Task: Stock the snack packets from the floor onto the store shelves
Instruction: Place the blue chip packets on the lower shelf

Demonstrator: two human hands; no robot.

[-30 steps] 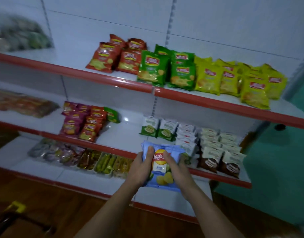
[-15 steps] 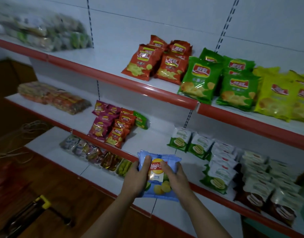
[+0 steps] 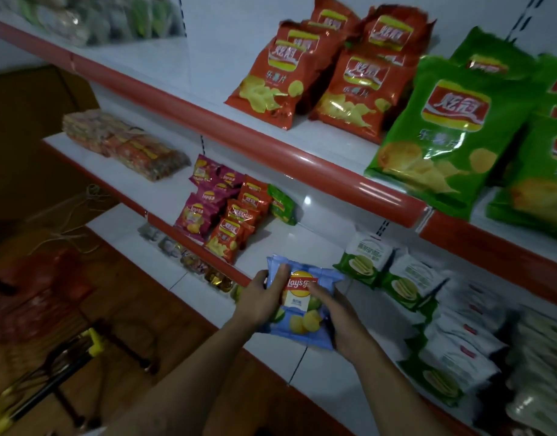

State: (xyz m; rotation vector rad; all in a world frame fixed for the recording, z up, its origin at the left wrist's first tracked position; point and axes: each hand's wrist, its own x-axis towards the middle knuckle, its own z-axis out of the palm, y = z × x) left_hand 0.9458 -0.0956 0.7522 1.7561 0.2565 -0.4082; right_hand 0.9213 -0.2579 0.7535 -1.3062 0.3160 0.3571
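Only the person's two arms are shown, bare from the wrists to the near edge of the view. The left forearm is seen as a long, slim shape that broadens toward the near left, and the right forearm likewise broadens toward the near right. The left hand and the right hand are uncovered, skin alone being seen on fingers and wrists. Finer detail is lost in the dim light.
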